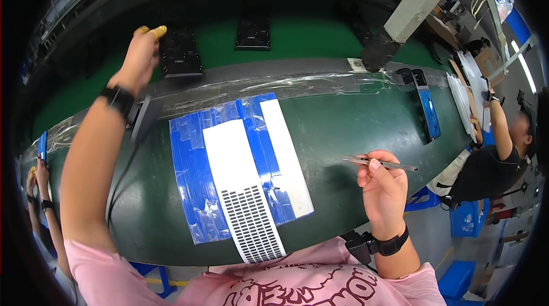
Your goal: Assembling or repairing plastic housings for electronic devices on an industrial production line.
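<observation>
My left hand reaches out over the green belt at the back, yellow covers on its fingertips. Its fingers are stretched and apart at the left edge of a black flat panel; whether they touch it is unclear because of slight blur. Between thumb and fingers, my right hand pinches metal tweezers above the right of the dark green table. Before me lies a stack of blue plastic-wrapped sheets. On it rest a white sheet with rows of small black stickers and a narrower white strip.
Another black panel sits on the belt. A blue-screened device lies at the right. Behind it rises a post with a yellow band. Co-workers' arms show at both sides. A cable hangs from my left wrist.
</observation>
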`<move>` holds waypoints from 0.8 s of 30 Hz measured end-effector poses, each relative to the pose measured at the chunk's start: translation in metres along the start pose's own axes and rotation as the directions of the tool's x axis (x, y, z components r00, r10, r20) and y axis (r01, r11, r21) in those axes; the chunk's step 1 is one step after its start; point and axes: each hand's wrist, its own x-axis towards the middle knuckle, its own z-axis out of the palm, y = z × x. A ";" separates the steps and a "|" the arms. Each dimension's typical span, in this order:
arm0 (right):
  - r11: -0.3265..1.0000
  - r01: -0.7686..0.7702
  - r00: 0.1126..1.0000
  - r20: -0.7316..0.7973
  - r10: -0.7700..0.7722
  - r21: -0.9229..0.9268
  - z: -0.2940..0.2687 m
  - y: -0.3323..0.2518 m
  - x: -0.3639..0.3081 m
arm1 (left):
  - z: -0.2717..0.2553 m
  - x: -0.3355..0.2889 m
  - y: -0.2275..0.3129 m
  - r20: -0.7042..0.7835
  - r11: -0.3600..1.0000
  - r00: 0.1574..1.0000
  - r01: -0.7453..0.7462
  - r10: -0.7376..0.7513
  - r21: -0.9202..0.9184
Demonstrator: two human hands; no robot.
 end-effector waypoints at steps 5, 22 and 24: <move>0.999 0.046 0.998 -0.053 -0.044 0.029 -0.012 0.000 -0.014 | 0.018 0.081 -0.004 -0.019 0.429 0.854 -0.242 0.521 0.871; 0.961 -0.170 0.903 0.355 0.241 -0.218 0.050 0.006 -0.033 | 0.067 0.036 0.017 0.160 0.634 0.882 -0.435 0.444 0.639; 0.960 -0.201 0.885 0.382 0.264 -0.197 0.067 0.013 -0.029 | 0.041 0.005 0.025 0.200 0.960 0.976 -0.133 0.084 0.246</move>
